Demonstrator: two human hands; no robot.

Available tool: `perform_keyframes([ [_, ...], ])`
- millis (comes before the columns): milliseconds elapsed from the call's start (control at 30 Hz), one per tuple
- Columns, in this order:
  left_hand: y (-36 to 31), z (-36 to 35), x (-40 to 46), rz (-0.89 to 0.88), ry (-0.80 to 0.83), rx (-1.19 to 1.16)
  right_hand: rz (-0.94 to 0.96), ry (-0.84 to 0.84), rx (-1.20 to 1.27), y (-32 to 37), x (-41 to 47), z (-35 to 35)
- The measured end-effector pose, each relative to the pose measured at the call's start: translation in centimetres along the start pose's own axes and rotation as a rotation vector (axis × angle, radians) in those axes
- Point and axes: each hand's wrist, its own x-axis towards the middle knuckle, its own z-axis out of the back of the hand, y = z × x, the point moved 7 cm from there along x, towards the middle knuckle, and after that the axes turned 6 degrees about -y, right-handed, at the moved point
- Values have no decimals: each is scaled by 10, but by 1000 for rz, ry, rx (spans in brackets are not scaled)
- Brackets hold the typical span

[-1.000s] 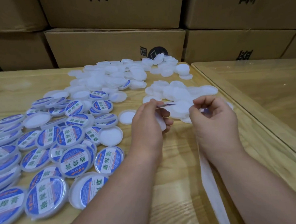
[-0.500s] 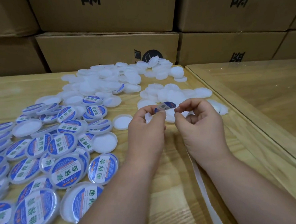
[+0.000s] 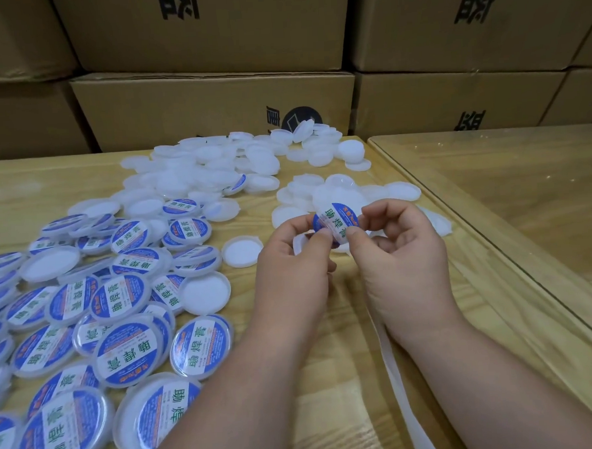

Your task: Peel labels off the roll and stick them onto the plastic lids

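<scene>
**Both hands pinch one blue label above the plain lids**

Nearest the camera, at the lower left, labelled lids [image 3: 129, 349] lie in an overlapping heap on the light wooden tabletop [image 3: 332, 411]. Each carries a round blue label with a white band across it, printed in green with the characters 助焊膏; the smaller orange and white lettering around them is too fine to read. The bands point every which way across the heap. A white backing strip [image 3: 405, 400] runs from under the right wrist toward the near edge, long axis roughly near to far.

At mid-frame the left hand [image 3: 290, 269] and right hand [image 3: 402, 253] meet. The fingers and thumb of each are curled and pinch opposite edges of one label [image 3: 337, 222], held up facing the camera, its white band running left to right with 助焊膏 upright. A white lid seems to sit low behind the left fingers, though the view there is too crowded to be sure.

Just left of the hands, two unlabelled lids lie open side up. Beyond the hands spreads a loose pile of plain white lids [image 3: 216, 170]. To the right, a second tabletop [image 3: 509, 196] under a clear sheet adjoins the first. Stacked brown cardboard boxes [image 3: 212, 101] form the back wall, printed with large black characters, partly cut off.
</scene>
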Motion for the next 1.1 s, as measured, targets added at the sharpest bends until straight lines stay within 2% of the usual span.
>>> perform_keyframes([
  [100, 2, 1, 2, 11, -9, -23, -25, -45, 49, -2, 4, 4],
  [300, 0, 9, 5, 85, -38, -281, -99, -64, 116, -5, 8, 10],
  [600, 8, 17, 11, 176, -205, -277, -308, 69, 184, -18, 4, -3],
  [767, 3, 19, 9, 149, -177, -332, -317, 94, 173, -16, 2, -5],
  [967, 6, 18, 8, 233, -153, -417, -308, 156, 151, -16, -1, -11],
  [1100, 8, 17, 8, 217, -118, -431, -304, 183, 146, -17, -2, -13],
])
